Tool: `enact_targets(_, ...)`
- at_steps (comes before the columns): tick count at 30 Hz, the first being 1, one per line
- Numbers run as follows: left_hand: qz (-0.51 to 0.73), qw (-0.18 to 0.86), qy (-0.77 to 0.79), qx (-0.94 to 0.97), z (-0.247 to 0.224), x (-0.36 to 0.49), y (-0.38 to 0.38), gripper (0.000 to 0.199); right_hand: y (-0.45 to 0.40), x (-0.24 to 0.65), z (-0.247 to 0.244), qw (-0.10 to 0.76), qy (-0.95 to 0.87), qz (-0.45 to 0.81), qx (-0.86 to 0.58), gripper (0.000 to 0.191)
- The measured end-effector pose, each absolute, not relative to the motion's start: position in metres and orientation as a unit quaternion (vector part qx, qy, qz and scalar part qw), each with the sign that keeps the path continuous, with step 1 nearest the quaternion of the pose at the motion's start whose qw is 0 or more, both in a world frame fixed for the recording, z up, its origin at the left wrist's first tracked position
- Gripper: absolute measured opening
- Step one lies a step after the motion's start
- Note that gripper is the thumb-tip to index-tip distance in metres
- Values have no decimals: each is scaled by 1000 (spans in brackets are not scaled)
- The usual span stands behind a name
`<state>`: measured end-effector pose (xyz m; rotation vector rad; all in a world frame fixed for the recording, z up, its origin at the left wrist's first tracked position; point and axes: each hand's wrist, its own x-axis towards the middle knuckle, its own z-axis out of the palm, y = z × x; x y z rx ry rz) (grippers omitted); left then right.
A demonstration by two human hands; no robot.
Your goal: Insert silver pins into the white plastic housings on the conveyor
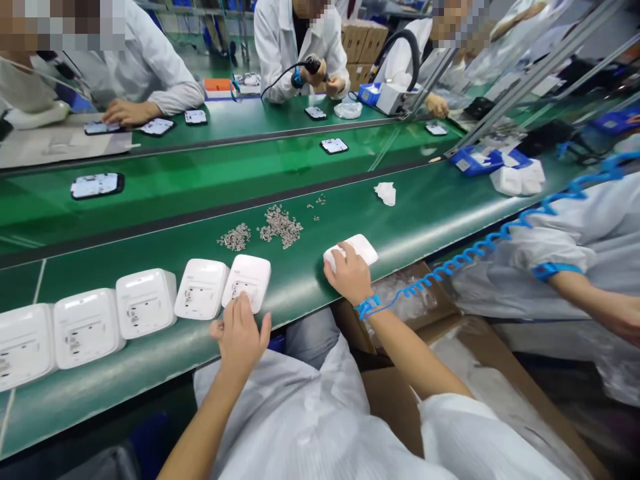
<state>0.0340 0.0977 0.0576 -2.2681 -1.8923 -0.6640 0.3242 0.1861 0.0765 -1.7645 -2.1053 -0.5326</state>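
The left hand (240, 337) has its fingers (243, 308) spread loosely, with the thumb sticking out to the side, and the fingertips touch the bottom part of a white box (254, 272). It does not grip the box, which lies on the green table (300, 287) with its small slots facing up. The right hand (353, 275) has its fingers bent over the left end of a second box (365, 248), with the thumb at the near side, so it has hold of it. This box is near the edge of the table, and the hand hides part of it. A blue band (369, 307) goes around the right wrist, and a curly blue cord (450, 267) runs off from it. Four more white boxes (145, 303) sit in a row to the left, and the last one is cut off by the side of the view. Behind the hands are two heaps of tiny metal bits (280, 227), with a few loose ones beside them. A white scrap (385, 193) lies farther to the right. Across the table, a person in a white coat holds a black tool (312, 65).
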Motion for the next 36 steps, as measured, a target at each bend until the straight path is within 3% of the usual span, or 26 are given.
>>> enact_targets(4,-225,61,-661,-713,58,49,107,68,233,323,107,143,-753,-57,-640,26)
enact_targets(9,-227,58,-425,-874,66,106,144,48,334,353,122,112,-779,48,-615,19)
enact_targets(14,-201,47,-340,-917,67,145,173,52,371,359,99,92,-824,96,-550,16)
enact_targets(19,-177,24,-312,-933,67,144,170,54,360,361,94,135,-819,97,-549,21)
enact_targets(25,-168,-18,-306,-937,70,146,175,64,348,349,121,213,-793,98,-562,20)
enact_targets(29,-183,-52,-308,-932,67,145,176,59,325,340,148,278,-798,195,-497,34)
enact_targets(32,-284,-105,-354,-885,70,144,170,55,279,329,162,323,-806,220,-445,25)
enact_targets(34,-437,-212,-411,-772,78,146,161,46,235,318,162,338,-821,191,-418,10)
enact_targets(36,-536,-307,-434,-655,87,148,149,31,189,306,154,372,-811,169,-419,7)
